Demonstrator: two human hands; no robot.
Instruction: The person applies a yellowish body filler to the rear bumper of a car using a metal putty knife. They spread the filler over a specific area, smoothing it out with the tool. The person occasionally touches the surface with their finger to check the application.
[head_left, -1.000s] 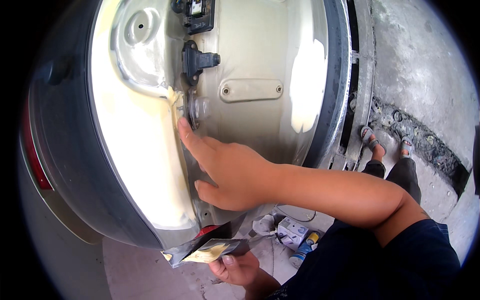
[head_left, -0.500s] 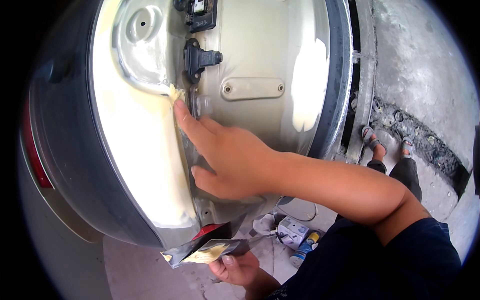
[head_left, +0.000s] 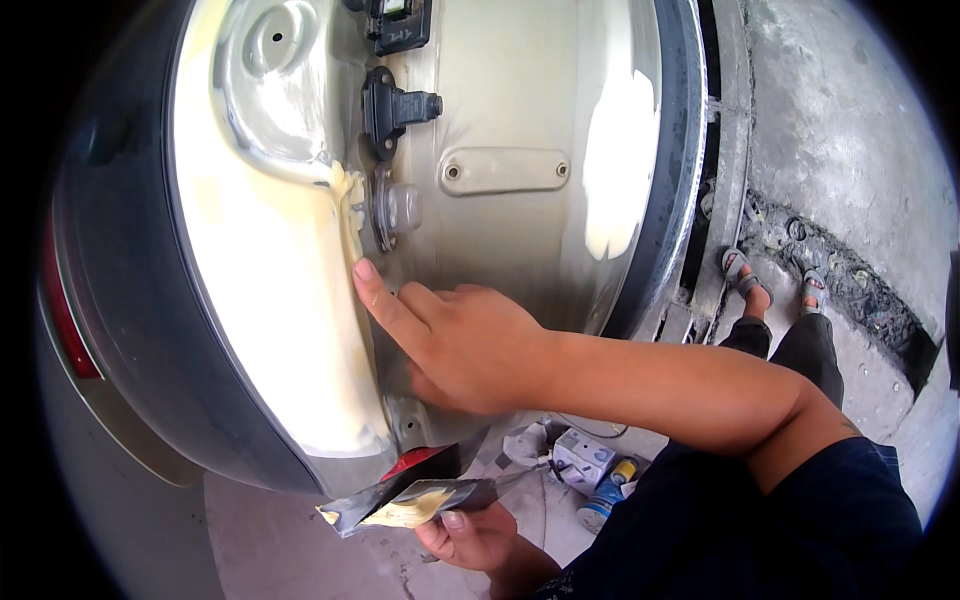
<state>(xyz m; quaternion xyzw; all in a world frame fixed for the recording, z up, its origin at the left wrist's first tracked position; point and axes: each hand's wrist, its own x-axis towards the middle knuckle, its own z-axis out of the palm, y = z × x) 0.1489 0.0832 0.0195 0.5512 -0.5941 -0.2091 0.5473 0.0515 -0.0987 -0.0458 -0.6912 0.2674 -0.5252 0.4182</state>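
My right hand reaches in from the right, index finger stretched out and the other fingers loosely curled, holding nothing. Its index fingertip rests at a ridge of pale yellow body filler along a seam of the bare, sanded car body panel. The filler is thick and rough at its upper end and smoother farther down. Below, my left hand pinches the edge of a flat dark mixing board, thumb on top. A smeared heap of yellow filler lies on the board. My left fingers are partly hidden beneath it.
Black fittings and a clear plastic lamp sit beside the seam. A red lamp shows near the board. On the floor are a box and a blue can. Sandalled feet stand by a broken floor channel.
My right hand has slid down along the seam, and its fingertip has left the thick upper end of the filler, uncovering the clear lamp. My left hand and the board have hardly moved.
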